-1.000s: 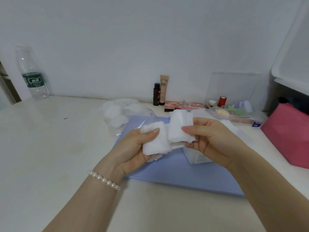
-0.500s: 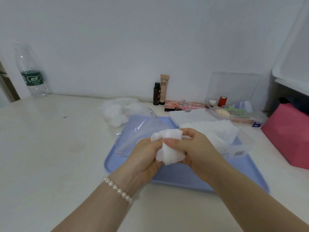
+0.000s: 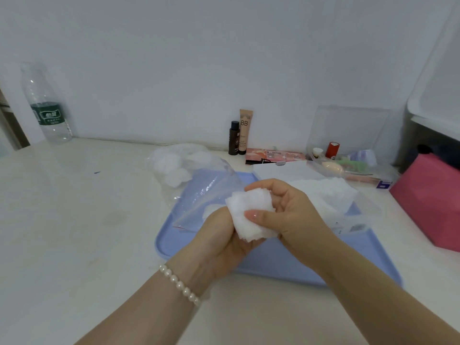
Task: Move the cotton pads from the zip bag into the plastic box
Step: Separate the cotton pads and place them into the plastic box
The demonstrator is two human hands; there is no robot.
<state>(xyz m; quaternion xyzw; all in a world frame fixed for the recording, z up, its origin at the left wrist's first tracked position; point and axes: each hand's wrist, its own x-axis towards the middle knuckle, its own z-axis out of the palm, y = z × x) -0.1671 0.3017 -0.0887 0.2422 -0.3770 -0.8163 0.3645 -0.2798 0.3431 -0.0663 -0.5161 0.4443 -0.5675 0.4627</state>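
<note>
Both hands hold one stack of white cotton pads above the blue tray. My right hand grips the stack with its thumb on the front and its fingers curled over the top. My left hand cups the stack from below and behind. The clear zip bag lies flat on the tray's left part, just beyond my left hand. The clear plastic box stands on the tray to the right, with white cotton pads inside it.
A second clear bag with round cotton pads lies behind the tray. Two cosmetic bottles stand at the wall. A clear organiser box and a pink box sit at the right. At the far left stands a water bottle.
The two separate stacks held up a second ago have been brought together into one. My hands have dropped lower over the tray, uncovering the plastic box with its pads.
</note>
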